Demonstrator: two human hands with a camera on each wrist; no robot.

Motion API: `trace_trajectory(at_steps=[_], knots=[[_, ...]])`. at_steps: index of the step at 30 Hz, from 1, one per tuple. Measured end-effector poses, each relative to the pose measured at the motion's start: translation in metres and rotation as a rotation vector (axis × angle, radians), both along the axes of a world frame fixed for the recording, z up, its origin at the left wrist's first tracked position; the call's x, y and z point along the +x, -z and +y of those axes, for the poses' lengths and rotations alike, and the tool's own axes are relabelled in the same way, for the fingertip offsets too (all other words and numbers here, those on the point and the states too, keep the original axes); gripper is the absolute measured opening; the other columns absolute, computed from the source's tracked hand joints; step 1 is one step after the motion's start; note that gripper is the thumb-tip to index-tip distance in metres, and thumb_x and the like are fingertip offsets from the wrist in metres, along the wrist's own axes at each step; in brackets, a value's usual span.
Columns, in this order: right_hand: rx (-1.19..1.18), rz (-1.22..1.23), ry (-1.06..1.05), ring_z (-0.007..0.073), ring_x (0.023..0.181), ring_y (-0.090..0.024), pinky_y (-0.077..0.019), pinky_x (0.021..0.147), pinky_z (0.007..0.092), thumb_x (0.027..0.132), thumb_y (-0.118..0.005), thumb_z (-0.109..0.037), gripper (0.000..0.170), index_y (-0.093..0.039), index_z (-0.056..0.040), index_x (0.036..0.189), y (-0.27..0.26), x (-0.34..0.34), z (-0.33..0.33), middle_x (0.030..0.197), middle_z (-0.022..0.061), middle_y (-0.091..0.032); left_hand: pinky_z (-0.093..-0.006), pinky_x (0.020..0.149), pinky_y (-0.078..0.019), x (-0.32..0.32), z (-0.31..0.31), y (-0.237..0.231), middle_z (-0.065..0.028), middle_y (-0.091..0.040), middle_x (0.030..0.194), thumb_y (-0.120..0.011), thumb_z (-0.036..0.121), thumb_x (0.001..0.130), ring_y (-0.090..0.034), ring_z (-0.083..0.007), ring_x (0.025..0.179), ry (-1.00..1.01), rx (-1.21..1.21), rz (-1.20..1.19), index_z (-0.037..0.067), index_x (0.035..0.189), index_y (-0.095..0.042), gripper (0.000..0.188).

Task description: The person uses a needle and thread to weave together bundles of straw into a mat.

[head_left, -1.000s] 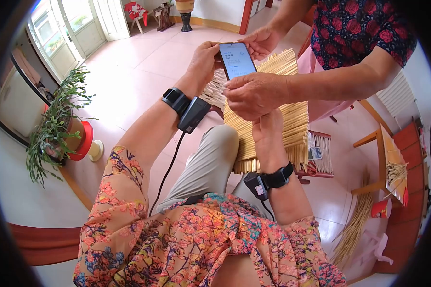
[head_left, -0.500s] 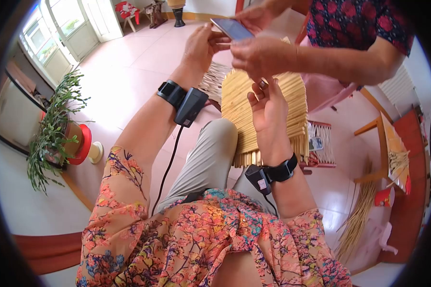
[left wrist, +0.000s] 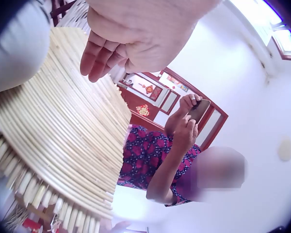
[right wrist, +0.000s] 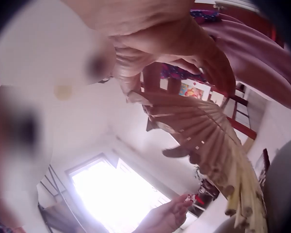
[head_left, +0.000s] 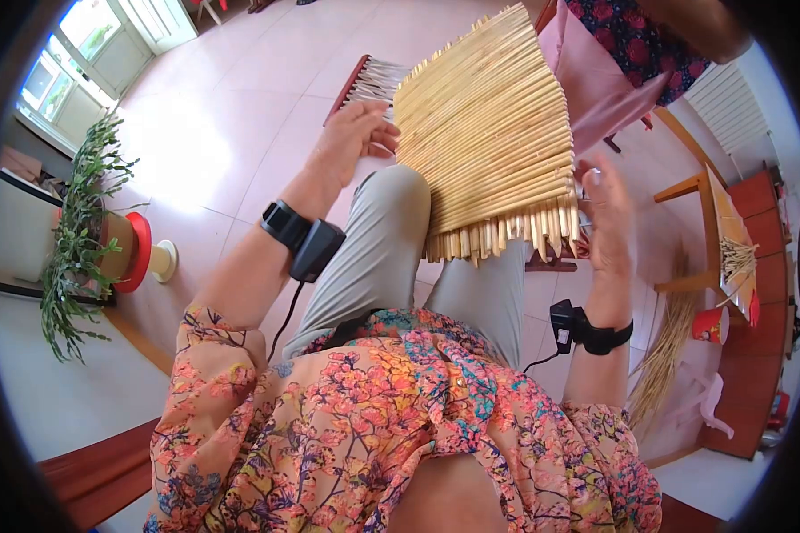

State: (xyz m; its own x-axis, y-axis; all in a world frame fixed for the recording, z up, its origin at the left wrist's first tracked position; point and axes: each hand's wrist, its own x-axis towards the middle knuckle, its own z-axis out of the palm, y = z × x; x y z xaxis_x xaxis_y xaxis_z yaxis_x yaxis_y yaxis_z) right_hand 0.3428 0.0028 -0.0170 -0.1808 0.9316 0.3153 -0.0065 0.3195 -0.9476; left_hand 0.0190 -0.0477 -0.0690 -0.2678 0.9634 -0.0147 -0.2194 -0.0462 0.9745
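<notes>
A mat of pale plant stalks (head_left: pixel 484 133) laid side by side rests over the person's grey-trousered knees (head_left: pixel 391 204), its cut ends facing the body. The left hand (head_left: pixel 356 140) is beside the mat's left edge, fingers loosely bent and holding nothing. At the opposite edge, the blurred right hand (head_left: pixel 607 213) has its fingers apart. The right wrist view shows this hand (right wrist: pixel 169 43) with fingertips right at the edge of the stalks (right wrist: pixel 208 141). In the left wrist view, another person in a rose-patterned top (left wrist: pixel 140 150) holds a phone (left wrist: pixel 200 110) in both hands.
A rack strung with pale cord (head_left: pixel 373 84) stands behind the mat. To the right are a wooden stand (head_left: pixel 707 240), a bundle of long stalks (head_left: pixel 671 346) and a red cup (head_left: pixel 709 325). A potted plant (head_left: pixel 89 231) stands at left.
The phone has gone from between both people's hands to the other person's hands alone. The wearer's hands have come down and apart to either side of the mat, and the head view has tilted downward.
</notes>
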Motion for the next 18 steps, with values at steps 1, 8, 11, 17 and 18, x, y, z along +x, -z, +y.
trace_trajectory(at_steps=[1, 8, 11, 17, 18], knots=[[-0.141, -0.041, -0.11, 0.0149, 0.097, -0.052, -0.0413, 0.084, 0.0252, 0.082, -0.065, -0.028, 0.059, -0.042, 0.0043, 0.125, 0.008, 0.001, 0.003, 0.107, 0.0127, -0.055, -0.0285, 0.063, -0.0513, 0.008, -0.006, 0.007, -0.0137, -0.062, 0.089, -0.045, 0.017, 0.092, -0.061, -0.0183, 0.074, 0.044, -0.03, -0.012, 0.0, 0.116, -0.046, 0.029], [-0.361, -0.104, -0.322, 0.0163, 0.094, -0.056, -0.0445, 0.082, 0.0274, 0.078, -0.068, -0.03, 0.058, -0.046, 0.0062, 0.118, -0.012, -0.016, 0.002, 0.106, 0.0133, -0.057, -0.0253, 0.061, -0.0495, 0.041, -0.024, 0.034, -0.008, -0.062, 0.085, -0.047, 0.015, 0.092, -0.06, -0.0124, 0.071, 0.24, -0.115, 0.045, 0.002, 0.115, -0.048, 0.026], [-0.292, -0.168, -0.338, 0.0149, 0.09, -0.058, -0.0458, 0.08, 0.0264, 0.078, -0.067, -0.015, 0.043, -0.049, 0.0052, 0.112, -0.019, -0.023, -0.002, 0.102, 0.0118, -0.059, -0.0239, 0.06, -0.0483, 0.05, -0.034, 0.035, -0.0054, -0.062, 0.084, -0.048, 0.015, 0.092, -0.059, -0.011, 0.069, 0.327, -0.145, 0.158, 0.003, 0.115, -0.048, 0.026], [-0.27, -0.1, -0.286, 0.0137, 0.086, -0.058, -0.0459, 0.078, 0.0256, 0.082, -0.056, -0.006, 0.03, -0.05, 0.0066, 0.109, 0.005, -0.018, 0.008, 0.099, 0.0117, -0.06, -0.023, 0.06, -0.0486, 0.058, -0.046, 0.044, -0.005, -0.062, 0.083, -0.048, 0.014, 0.092, -0.06, -0.0106, 0.069, 0.399, -0.173, 0.111, 0.003, 0.114, -0.049, 0.025], [-0.244, -0.1, -0.271, 0.0134, 0.085, -0.059, -0.0459, 0.077, 0.0256, 0.083, -0.054, -0.004, 0.028, -0.051, 0.0072, 0.108, 0.005, -0.017, 0.009, 0.098, 0.0119, -0.06, -0.023, 0.06, -0.0486, 0.06, -0.048, 0.043, -0.005, -0.062, 0.083, -0.048, 0.014, 0.092, -0.06, -0.0106, 0.069, 0.401, -0.168, 0.113, 0.003, 0.114, -0.049, 0.025]])
